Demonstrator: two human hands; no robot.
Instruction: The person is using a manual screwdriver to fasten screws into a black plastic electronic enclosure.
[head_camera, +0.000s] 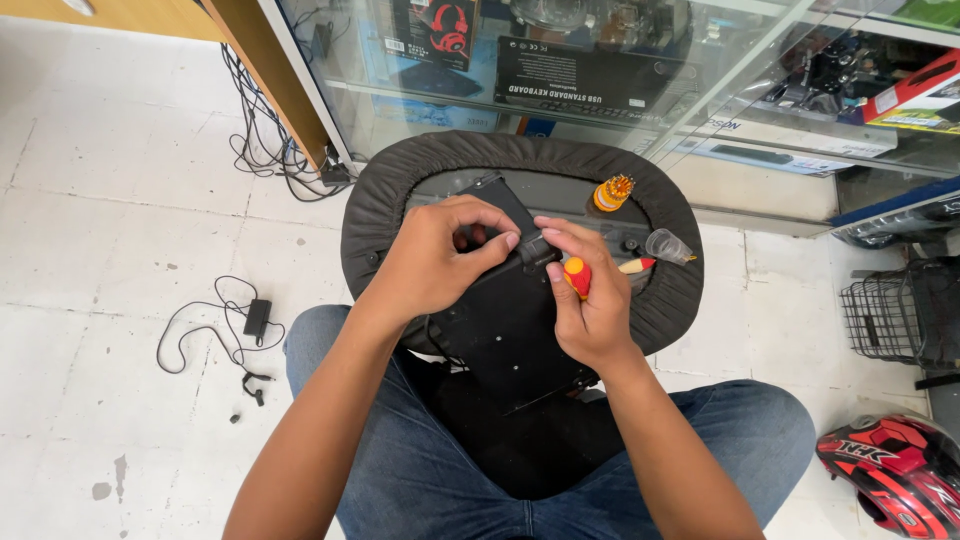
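Left hand (440, 262) pinching small black part (537, 250) atop rigid, flat black laptop base (505, 325), right hand (592, 300) closed around light, slim screwdriver (577, 277); best gripped by handle.

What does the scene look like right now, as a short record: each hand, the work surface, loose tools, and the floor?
left hand: grips the top of the black device
right hand: holds a red and yellow screwdriver against the device
surface: dark padded stool
loose tools: orange bit holder, clear cap
floor: black adapter with cable, red helmet
behind: glass cabinet
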